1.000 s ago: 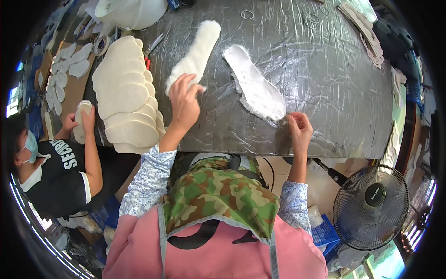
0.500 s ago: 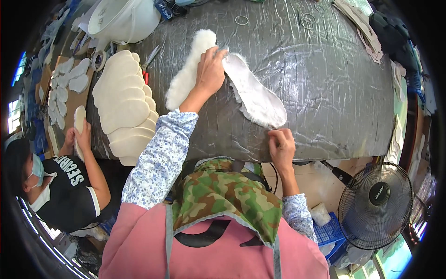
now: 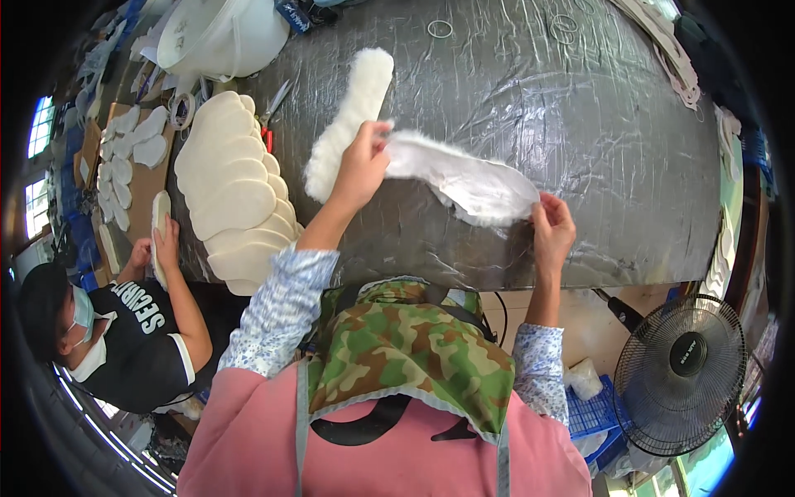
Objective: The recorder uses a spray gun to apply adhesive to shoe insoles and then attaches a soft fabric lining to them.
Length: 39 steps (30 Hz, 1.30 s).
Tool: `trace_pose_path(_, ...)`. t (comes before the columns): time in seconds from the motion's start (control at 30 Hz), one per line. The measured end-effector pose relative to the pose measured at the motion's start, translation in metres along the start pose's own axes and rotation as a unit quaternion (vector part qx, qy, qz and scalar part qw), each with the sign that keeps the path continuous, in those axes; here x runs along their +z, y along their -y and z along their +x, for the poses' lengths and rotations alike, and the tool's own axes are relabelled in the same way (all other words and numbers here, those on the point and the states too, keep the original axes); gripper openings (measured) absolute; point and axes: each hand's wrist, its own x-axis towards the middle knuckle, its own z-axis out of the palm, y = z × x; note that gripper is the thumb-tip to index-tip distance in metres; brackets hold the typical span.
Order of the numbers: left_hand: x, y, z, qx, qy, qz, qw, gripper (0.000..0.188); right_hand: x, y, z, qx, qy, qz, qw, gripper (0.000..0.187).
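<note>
A white fleece insole (image 3: 472, 178) lies smooth side up, with fluff showing along its edges. My left hand (image 3: 361, 164) is closed at its narrow end, the fingertips partly hidden. At the broad end, my right hand (image 3: 553, 234) pinches the rim between thumb and fingers. A second fleece insole (image 3: 368, 83), fluffy side up, rests on the table just beyond my left hand and is partly covered by it. To the left, a fanned stack of cream insoles (image 3: 228, 178) overlaps along the table.
Red-handled scissors (image 3: 268, 124) lie by the stack, near a tape roll (image 3: 181, 110) and a white bucket (image 3: 219, 37). A co-worker (image 3: 137, 331) at the left handles a pale insole (image 3: 160, 232). A black fan (image 3: 683, 373) stands by the right front of the plastic-covered table (image 3: 629, 166).
The smooth-side-up insole has swung to lie more crosswise. My right hand has moved right and now pinches its broad end; my left hand has come nearer me.
</note>
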Motion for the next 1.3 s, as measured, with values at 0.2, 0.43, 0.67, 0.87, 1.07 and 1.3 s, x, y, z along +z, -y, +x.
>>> trace_pose_path(0.2, -0.028, 0.050, -0.112, -0.184, -0.008, -0.241, 0.953, 0.042, 0.010, 0.004, 0.021, 0.024, 0.059, 0.163, 0.985, 0.013)
trace_pose_path(0.43, -0.014, 0.076, -0.150, -0.159, -0.068, -0.330, 0.928, 0.038, 0.040, 0.014, -0.034, -0.061, 0.088, -0.101, 0.989, 0.025)
trace_pose_path(0.67, -0.010, 0.085, -0.161, -0.143, -0.070, -0.408, 0.899, 0.023, 0.064, 0.006, -0.059, -0.074, 0.063, -0.221, 0.971, 0.040)
trace_pose_path(0.87, -0.023, 0.087, -0.177, -0.148, -0.072, -0.421, 0.892, 0.015, 0.058, -0.004, -0.059, -0.078, 0.078, -0.138, 0.984, 0.014)
trace_pose_path(1.07, -0.031, 0.084, -0.191, -0.138, -0.076, -0.412, 0.898, 0.030, 0.063, 0.018, -0.068, -0.209, 0.153, -0.111, 0.959, 0.022)
trace_pose_path(1.3, -0.041, 0.083, -0.202, -0.137, -0.103, -0.304, 0.937, 0.034, 0.073, 0.010, -0.090, -0.176, 0.210, -0.169, 0.947, 0.027)
